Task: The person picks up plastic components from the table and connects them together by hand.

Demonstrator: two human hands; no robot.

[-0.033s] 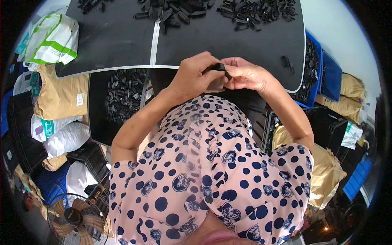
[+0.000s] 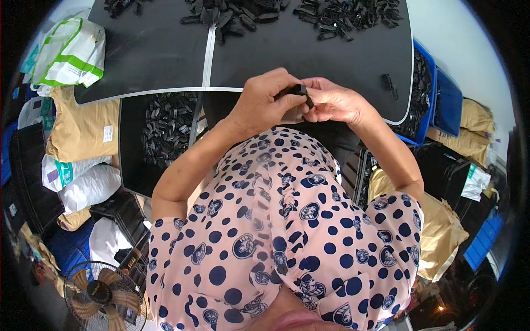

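Just over the near edge of the black table [image 2: 160,60], my two hands meet around a small black plastic part [image 2: 301,90]. My left hand [image 2: 267,99] closes on it between thumb and bent fingers. From the other side, the fingers of my right hand [image 2: 334,102] are pinched at the part's right end. The part's exact kind is too covered by fingers to tell. Across the table's far side lie loose heaps of similar black parts, one in the middle [image 2: 243,19] and one at the right [image 2: 350,16]. A few single pieces [image 2: 390,86] rest near the right edge.
Below the table on the left, a black bin [image 2: 131,149] holds many black parts. Blue crates [image 2: 446,105] stand at the right, one filled with parts. A white and green bag [image 2: 77,52] sits on the left corner. A fan [image 2: 102,292] stands lower left, near sacks [image 2: 83,129].
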